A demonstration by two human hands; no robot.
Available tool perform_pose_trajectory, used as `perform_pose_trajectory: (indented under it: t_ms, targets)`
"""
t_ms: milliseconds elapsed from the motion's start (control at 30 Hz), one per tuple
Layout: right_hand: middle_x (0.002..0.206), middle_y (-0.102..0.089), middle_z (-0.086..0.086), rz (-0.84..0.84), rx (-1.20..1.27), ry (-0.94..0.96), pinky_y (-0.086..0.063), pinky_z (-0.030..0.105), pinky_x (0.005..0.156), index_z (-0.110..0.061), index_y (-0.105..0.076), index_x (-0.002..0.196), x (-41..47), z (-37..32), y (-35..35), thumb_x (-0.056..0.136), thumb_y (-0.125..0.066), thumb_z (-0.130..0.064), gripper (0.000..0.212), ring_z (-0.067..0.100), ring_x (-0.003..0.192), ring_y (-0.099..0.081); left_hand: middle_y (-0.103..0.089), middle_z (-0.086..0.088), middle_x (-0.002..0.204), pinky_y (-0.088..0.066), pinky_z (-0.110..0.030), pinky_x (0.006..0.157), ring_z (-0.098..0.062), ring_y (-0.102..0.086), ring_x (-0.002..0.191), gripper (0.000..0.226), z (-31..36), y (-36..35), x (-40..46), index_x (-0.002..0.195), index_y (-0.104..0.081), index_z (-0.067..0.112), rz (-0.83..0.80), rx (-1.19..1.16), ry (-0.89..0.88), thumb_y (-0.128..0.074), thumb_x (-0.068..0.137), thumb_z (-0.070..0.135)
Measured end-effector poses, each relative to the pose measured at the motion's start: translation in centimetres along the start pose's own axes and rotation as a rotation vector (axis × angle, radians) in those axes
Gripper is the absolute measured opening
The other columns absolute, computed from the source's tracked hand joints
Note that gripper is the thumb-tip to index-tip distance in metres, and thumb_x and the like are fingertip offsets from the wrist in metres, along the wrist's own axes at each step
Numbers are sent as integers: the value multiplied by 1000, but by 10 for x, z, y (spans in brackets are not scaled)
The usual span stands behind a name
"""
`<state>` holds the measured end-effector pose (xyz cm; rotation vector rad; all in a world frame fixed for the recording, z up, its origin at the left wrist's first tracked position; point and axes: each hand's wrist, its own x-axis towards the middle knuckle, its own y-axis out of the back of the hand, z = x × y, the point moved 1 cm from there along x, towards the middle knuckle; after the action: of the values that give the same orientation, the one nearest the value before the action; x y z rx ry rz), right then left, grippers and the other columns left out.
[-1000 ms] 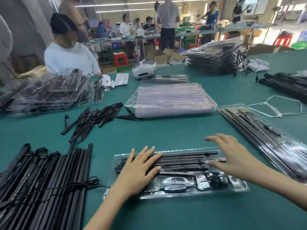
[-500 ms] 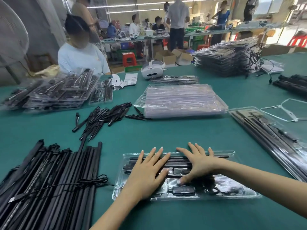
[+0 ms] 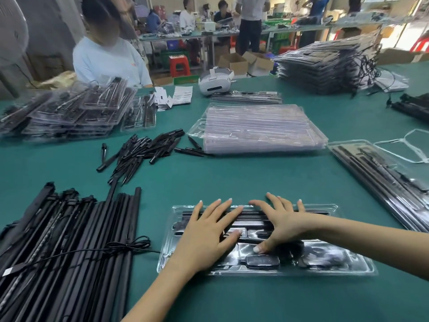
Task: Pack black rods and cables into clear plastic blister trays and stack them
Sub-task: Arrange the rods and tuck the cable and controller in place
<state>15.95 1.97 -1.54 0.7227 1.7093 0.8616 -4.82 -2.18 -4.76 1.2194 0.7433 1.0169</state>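
Observation:
A clear blister tray [image 3: 352, 267] lies on the green table in front of me, filled with black rods, a coiled cable and small black parts. My left hand [image 3: 206, 235] presses flat on its left half with fingers spread. My right hand [image 3: 282, 221] presses on the middle, fingers spread over the rods, thumb down near the small black part. A pile of long black rods [image 3: 69, 252] with a loose cable [image 3: 125, 248] lies at the left. A stack of empty clear trays [image 3: 260, 129] sits in the middle.
Short black rods [image 3: 141, 152] lie scattered left of centre. Packed trays are stacked at the far left [image 3: 67, 112], far right [image 3: 325, 63] and right edge [image 3: 390, 182]. A white headset [image 3: 216, 82] and paper slips [image 3: 174, 96] lie at the back. A person in a pale shirt [image 3: 109, 59] sits opposite.
My right hand moved left from the tray's right part onto its middle and now presses down there. My left hand stayed flat on the tray's left half.

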Motion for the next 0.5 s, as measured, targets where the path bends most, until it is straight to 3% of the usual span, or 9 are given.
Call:
perform_pose_trajectory:
  t_ms: [167,333,500]
  targets:
    - [159,19,3,42,-53,-19,10,65,109,-44,2,147,3,-4,-6,57,-73,-72,120,26,145,22,-5,19,158,13,-38,117,-2,4,145,55,2,3,1,148,-9,48,-35,-51,-4,-27,97,57]
    - [158,23,3,3,-93,-58,9,67,108,-43,9,146,6,-6,-6,59,-72,-72,123,27,144,24,-23,14,151,8,-53,115,-5,-14,142,78,18,29,20,148,-21,40,-146,-400,-53,-61,83,55]
    - [157,27,4,-20,-128,-87,11,64,109,-30,17,150,7,-4,-6,68,-70,-65,125,28,143,26,-25,8,150,5,-64,112,-11,-14,142,98,46,35,52,149,-21,33,-327,-329,-201,-79,71,43]
